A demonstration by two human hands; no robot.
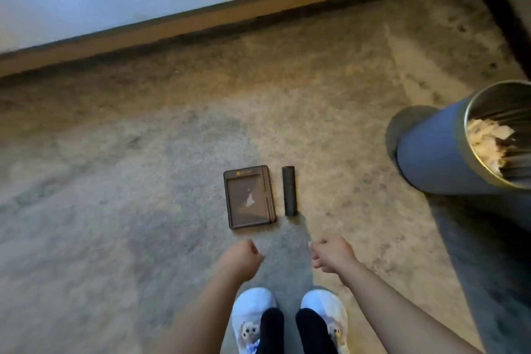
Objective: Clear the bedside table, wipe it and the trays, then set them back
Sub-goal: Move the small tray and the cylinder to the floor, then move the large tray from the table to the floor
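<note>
Our left hand [242,253] and right hand [332,253] hung loosely curled and empty above the carpet [115,181]. The tray [249,197] and remote [289,190] lay just ahead of our slippers [253,313]; one careless step might crush them.

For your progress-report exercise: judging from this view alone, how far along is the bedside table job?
Done: a flat brown rectangular tray and a dark cylindrical tube lie side by side on the carpet, apparently cleared. In hand: nothing; left hand and right hand are empty, loosely curled. Left: wiping and returning; no cloth shows.
</note>
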